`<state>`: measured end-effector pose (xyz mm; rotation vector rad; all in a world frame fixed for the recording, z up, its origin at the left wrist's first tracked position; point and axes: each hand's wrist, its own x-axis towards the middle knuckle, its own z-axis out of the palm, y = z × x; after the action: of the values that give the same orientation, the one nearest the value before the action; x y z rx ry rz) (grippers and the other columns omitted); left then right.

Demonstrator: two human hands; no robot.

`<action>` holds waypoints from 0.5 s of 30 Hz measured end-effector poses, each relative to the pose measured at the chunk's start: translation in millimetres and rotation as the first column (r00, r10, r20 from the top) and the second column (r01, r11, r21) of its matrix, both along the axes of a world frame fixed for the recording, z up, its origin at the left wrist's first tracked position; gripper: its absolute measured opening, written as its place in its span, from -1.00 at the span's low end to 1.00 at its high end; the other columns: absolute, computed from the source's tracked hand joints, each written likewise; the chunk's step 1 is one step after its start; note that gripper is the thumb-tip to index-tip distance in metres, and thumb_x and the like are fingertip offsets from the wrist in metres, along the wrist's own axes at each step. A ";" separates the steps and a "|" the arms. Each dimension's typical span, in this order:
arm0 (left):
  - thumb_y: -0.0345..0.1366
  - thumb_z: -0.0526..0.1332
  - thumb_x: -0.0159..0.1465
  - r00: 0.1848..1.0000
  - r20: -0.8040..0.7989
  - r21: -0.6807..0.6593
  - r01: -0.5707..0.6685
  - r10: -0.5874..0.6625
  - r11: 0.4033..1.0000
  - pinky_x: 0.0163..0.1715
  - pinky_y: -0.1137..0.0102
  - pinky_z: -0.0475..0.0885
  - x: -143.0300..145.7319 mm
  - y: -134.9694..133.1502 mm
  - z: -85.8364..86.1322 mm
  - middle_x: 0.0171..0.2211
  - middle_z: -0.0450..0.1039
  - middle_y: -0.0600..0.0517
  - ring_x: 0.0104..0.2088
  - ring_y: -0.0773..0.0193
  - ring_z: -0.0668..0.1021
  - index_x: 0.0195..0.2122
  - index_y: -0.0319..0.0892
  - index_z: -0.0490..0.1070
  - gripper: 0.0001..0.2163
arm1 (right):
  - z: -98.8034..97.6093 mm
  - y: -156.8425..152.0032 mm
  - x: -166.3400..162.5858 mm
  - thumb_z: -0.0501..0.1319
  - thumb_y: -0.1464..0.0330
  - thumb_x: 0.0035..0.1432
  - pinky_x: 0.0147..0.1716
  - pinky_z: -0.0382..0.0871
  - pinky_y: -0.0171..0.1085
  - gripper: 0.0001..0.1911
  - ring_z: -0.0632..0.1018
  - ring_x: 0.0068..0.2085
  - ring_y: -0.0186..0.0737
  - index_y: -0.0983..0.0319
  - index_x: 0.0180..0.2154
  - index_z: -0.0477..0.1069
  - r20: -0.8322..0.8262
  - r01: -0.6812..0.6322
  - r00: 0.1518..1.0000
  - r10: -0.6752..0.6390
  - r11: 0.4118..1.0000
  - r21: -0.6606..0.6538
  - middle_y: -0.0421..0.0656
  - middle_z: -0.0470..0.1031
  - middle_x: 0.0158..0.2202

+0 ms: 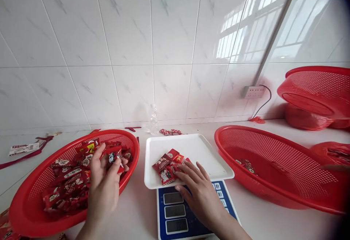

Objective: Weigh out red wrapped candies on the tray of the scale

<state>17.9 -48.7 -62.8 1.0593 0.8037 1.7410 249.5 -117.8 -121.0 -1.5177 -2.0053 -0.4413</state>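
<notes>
Grasping a red packet (111, 157), left hand (105, 183) partly hides it; right hand (201, 189): grip unclear.

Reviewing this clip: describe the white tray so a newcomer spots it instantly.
On the white counter below the tiled wall stand a left basket and a right basket, both red. Between them, a blue scale carries the white tray, which holds red packets. Unlike the perforated baskets, it is white, shallow and solid.
</notes>
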 end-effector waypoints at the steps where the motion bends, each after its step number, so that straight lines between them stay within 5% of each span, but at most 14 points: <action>1: -0.25 0.34 0.16 0.999 -0.032 0.031 -0.017 0.018 0.999 -0.32 0.45 0.49 3.3 -5.0 -7.4 -0.22 0.39 0.13 -0.35 0.38 0.51 0.10 0.14 0.26 -0.51 | 2.2 0.0 0.4 0.10 0.26 0.29 0.12 0.29 0.12 -0.70 0.46 0.11 -0.04 0.15 -0.01 0.46 -0.025 0.014 1.000 -0.014 1.000 -0.012 -0.05 0.51 0.03; 4: -0.23 0.25 0.25 0.978 -0.202 0.114 -0.028 0.051 0.993 -0.34 0.38 0.52 13.4 -18.7 -34.4 -0.27 0.43 0.06 -0.34 0.28 0.54 0.14 0.08 0.18 -0.55 | 12.2 1.4 -1.4 0.09 0.24 0.29 0.10 0.34 0.08 -0.66 0.45 0.13 -0.05 0.14 0.04 0.42 -0.048 0.058 0.997 -0.060 0.997 -0.041 -0.04 0.46 0.09; 8: -0.29 0.19 0.30 0.918 -0.383 0.329 0.035 0.099 0.944 -0.22 0.25 0.55 18.5 -23.1 -63.5 -0.07 0.40 -0.06 -0.11 0.12 0.56 0.09 0.05 0.17 -0.65 | 24.7 6.2 -16.1 0.16 0.15 0.23 0.13 0.25 0.21 -0.59 0.32 0.23 0.08 0.09 0.09 0.39 0.024 0.046 0.999 -0.043 0.989 -0.140 -0.05 0.35 0.20; 12: -0.32 0.15 0.32 0.893 -0.444 0.335 0.091 0.072 0.938 -0.25 0.30 0.59 19.6 -18.1 -75.5 -0.04 0.40 -0.14 -0.05 0.08 0.56 0.11 -0.03 0.17 -0.66 | 26.8 8.1 -30.0 0.17 0.13 0.22 0.19 0.15 0.17 -0.64 0.33 0.22 0.01 0.08 0.02 0.43 -0.025 -0.021 1.000 0.016 0.980 -0.197 -0.11 0.45 0.10; 15: -0.36 0.15 0.33 0.887 -0.455 0.409 0.128 0.080 0.904 -0.36 0.38 0.60 24.6 -19.2 -79.9 -0.05 0.44 -0.16 -0.12 0.11 0.60 0.14 -0.09 0.18 -0.63 | 19.1 4.0 -30.4 0.14 0.23 0.26 0.16 0.22 0.10 -0.72 0.43 0.13 -0.06 0.15 -0.05 0.46 -0.095 0.005 0.995 -0.016 0.993 -0.115 -0.04 0.50 0.02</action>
<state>42.5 -67.9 -142.7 1.8293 0.6926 1.7037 219.2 -113.8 -101.9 -1.5887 -1.9777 -0.2557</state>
